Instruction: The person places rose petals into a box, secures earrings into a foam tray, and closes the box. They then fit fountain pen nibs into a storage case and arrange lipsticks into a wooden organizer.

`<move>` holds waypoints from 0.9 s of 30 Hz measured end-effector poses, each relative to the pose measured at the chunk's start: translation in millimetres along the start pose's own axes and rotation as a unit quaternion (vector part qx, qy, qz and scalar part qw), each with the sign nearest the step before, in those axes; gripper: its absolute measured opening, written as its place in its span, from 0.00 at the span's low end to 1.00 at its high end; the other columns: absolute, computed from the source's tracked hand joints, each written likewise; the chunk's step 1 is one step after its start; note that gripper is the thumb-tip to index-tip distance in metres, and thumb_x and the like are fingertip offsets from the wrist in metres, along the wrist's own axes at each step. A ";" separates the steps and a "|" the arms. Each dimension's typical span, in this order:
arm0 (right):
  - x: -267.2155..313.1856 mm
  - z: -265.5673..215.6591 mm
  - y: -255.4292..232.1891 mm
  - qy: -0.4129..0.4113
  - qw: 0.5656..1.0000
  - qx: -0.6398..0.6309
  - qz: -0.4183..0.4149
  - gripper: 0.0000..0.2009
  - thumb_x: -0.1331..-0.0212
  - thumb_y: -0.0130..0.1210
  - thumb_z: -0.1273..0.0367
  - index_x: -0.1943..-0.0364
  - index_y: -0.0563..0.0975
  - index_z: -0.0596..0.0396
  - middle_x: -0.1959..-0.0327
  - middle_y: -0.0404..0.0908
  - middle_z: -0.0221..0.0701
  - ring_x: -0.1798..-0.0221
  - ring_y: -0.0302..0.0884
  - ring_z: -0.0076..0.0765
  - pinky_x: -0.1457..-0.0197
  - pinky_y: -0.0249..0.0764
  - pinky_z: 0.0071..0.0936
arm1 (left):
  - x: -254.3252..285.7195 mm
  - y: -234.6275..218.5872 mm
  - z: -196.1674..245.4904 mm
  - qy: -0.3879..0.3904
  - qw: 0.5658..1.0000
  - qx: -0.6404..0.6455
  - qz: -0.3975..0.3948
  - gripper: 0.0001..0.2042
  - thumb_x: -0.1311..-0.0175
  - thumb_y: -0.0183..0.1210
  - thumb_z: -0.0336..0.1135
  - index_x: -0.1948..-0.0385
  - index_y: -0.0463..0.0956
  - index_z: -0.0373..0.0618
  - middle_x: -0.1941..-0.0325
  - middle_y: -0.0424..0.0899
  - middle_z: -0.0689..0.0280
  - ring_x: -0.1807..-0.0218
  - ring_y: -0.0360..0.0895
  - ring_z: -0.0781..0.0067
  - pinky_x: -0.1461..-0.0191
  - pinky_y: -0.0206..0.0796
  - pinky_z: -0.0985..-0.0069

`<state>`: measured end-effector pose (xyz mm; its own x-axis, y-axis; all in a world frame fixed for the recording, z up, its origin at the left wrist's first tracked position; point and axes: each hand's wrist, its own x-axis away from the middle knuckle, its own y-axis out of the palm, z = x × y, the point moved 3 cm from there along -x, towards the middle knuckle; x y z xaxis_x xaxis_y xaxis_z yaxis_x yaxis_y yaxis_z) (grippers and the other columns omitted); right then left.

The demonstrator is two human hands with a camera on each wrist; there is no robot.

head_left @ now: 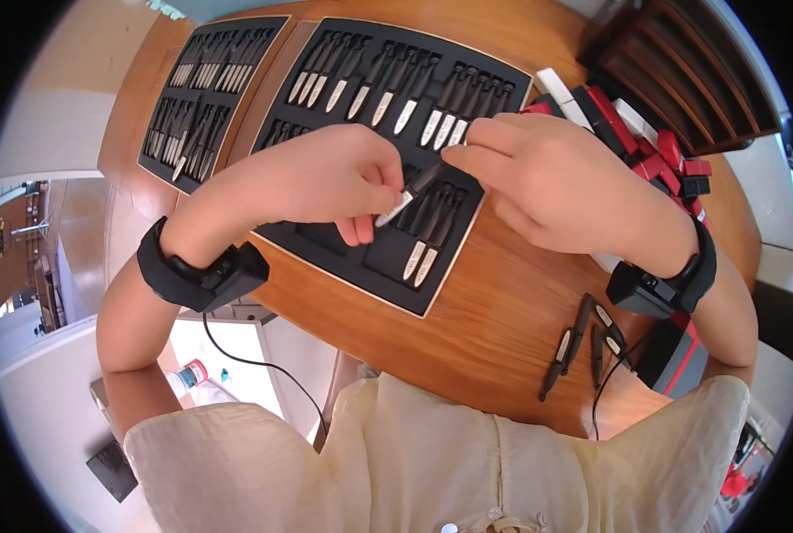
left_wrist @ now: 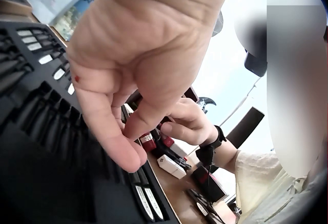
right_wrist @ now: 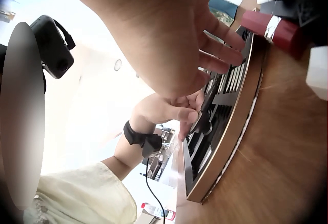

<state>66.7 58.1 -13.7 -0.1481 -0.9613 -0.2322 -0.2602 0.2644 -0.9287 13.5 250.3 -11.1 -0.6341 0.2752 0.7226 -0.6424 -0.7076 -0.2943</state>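
Observation:
My left hand [head_left: 365, 182] pinches a slim black stick with a white labelled end [head_left: 423, 180] between thumb and fingers, tilted over the tray. My right hand [head_left: 547, 178] hovers over the right edge of the black foam tray [head_left: 338, 258], fingertips close to the stick's dark end. In the right wrist view its fingers [right_wrist: 220, 49] reach out loosely with nothing seen between them. Rows of similar sticks [head_left: 383, 107] lie in the tray's slots, white ends toward me. Two more [head_left: 419, 264] sit at its near right corner.
A second filled tray [head_left: 192, 111] stands at the left. Red, black and white boxes [head_left: 645, 147] are heaped at the right beside a dark wooden rack [head_left: 681, 67]. Several loose black sticks [head_left: 578, 342] lie on the wooden table [head_left: 485, 329]. Cables hang from both wrist cameras.

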 end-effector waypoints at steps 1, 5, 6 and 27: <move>-4.0 -2.6 2.9 -0.025 0.999 0.019 0.004 0.07 0.52 0.57 0.73 0.69 0.76 0.60 0.66 0.74 0.35 0.61 0.78 0.41 0.58 0.76 0.36 | 0.9 1.4 -1.1 0.000 1.000 0.007 0.001 0.06 0.37 0.55 0.28 0.66 0.75 0.33 0.73 0.82 0.62 0.74 0.83 0.75 0.69 0.76 0.80; -13.5 -7.8 11.8 -0.037 0.997 0.024 -0.056 0.07 0.53 0.58 0.72 0.70 0.77 0.59 0.66 0.74 0.33 0.59 0.77 0.37 0.56 0.75 0.33 | 1.6 13.6 -8.1 -0.039 0.997 0.035 -0.064 0.08 0.39 0.52 0.28 0.65 0.76 0.30 0.73 0.83 0.59 0.73 0.84 0.71 0.68 0.77 0.80; -15.4 -8.6 13.4 -0.034 0.997 0.014 -0.073 0.11 0.53 0.57 0.74 0.64 0.78 0.60 0.64 0.73 0.34 0.58 0.76 0.41 0.55 0.74 0.34 | 0.9 14.9 -10.8 -0.042 0.996 0.027 -0.073 0.09 0.39 0.51 0.27 0.65 0.76 0.30 0.73 0.83 0.59 0.73 0.85 0.71 0.69 0.77 0.79; -17.2 -7.2 13.5 -0.071 0.995 -0.004 -0.067 0.15 0.59 0.59 0.71 0.63 0.81 0.61 0.64 0.73 0.31 0.60 0.74 0.37 0.55 0.72 0.31 | -2.7 23.6 -20.6 -0.010 0.990 -0.141 -0.029 0.10 0.40 0.52 0.30 0.73 0.77 0.30 0.80 0.83 0.57 0.78 0.82 0.70 0.71 0.73 0.74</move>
<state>58.9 78.8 -20.2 0.0253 -0.9891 -0.1453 -0.2757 0.1328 -0.9520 -8.8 246.2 -32.9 -0.5861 0.2952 0.7545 -0.7735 -0.4810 -0.4127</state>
